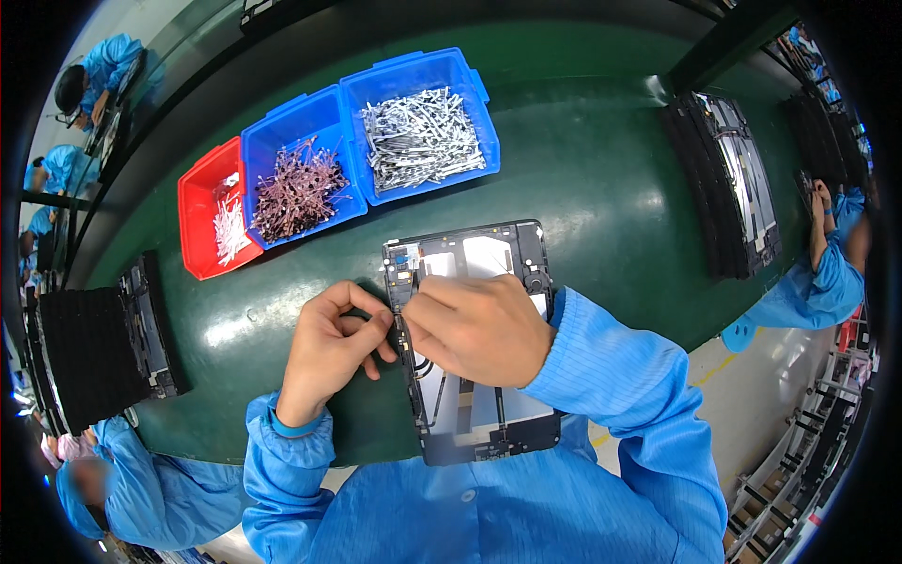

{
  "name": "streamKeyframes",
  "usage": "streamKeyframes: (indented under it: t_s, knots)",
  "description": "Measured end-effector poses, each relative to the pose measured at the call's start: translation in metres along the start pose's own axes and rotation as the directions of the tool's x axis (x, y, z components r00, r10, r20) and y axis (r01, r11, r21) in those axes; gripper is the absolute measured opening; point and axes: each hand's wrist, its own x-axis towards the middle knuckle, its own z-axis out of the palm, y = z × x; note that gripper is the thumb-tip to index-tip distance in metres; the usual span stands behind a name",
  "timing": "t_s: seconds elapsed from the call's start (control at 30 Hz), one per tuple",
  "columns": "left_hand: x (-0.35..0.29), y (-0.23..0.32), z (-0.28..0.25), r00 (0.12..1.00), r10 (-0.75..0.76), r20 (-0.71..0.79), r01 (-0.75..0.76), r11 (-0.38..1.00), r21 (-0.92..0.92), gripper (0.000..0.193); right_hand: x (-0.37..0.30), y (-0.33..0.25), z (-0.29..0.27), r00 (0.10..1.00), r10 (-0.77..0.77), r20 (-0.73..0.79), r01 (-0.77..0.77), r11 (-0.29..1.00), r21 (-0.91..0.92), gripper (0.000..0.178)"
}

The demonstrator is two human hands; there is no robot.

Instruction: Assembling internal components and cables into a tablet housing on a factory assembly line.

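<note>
An opened tablet body lies on the green table in front of me, its inner parts, silver panels and dark cables showing. My right hand reaches over its middle, fingers closed in a pinch near the upper left inner edge. A thin dark tip shows by those fingers, too small to name. At the tablet's left edge, my left hand has thumb and forefinger pressed together, and whatever is between them is hidden. A blue band circles my left wrist.
Beyond the tablet stand a red bin of white strips, a blue bin of brownish flexible parts and another blue bin of white-and-black strips. Stacked tablet bodies stand left and right. Co-workers sit at both sides.
</note>
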Motion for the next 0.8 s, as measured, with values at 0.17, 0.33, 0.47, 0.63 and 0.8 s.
streamKeyframes:
  t_s: [0.17, 0.33, 0.47, 0.63, 0.8]
  knots:
    - [-0.001, 0.000, -0.001, 0.999, 0.029, -0.017, -0.029, 1.000, 0.000, 0.008, 0.004, -0.002, -0.002, 1.000, -0.005, 0.006, 0.005, 1.000, -0.013, 0.014]
    - [0.001, -0.002, 0.001, 0.999, 0.032, -0.018, -0.032, 0.999, 0.023, 0.009, 0.006, -0.002, -0.006, 1.000, 0.008, 0.008, -0.009, 1.000, 0.017, 0.012]
    - [0.000, -0.002, 0.002, 0.997, 0.071, -0.008, -0.071, 0.997, 0.003, 0.012, 0.006, -0.006, -0.006, 0.998, 0.060, -0.005, -0.059, 0.997, 0.041, 0.011]
    - [-0.002, 0.001, 0.002, 0.998, 0.064, -0.015, -0.064, 0.998, 0.014, 0.018, 0.007, -0.009, -0.008, 0.994, 0.089, 0.066, -0.088, 0.996, -0.017, 0.011]
    - [0.000, 0.004, 0.004, 0.996, 0.089, -0.022, -0.088, 0.994, 0.058, 0.022, 0.012, -0.012, -0.009, 0.975, 0.184, 0.126, -0.184, 0.983, -0.008, 0.012]
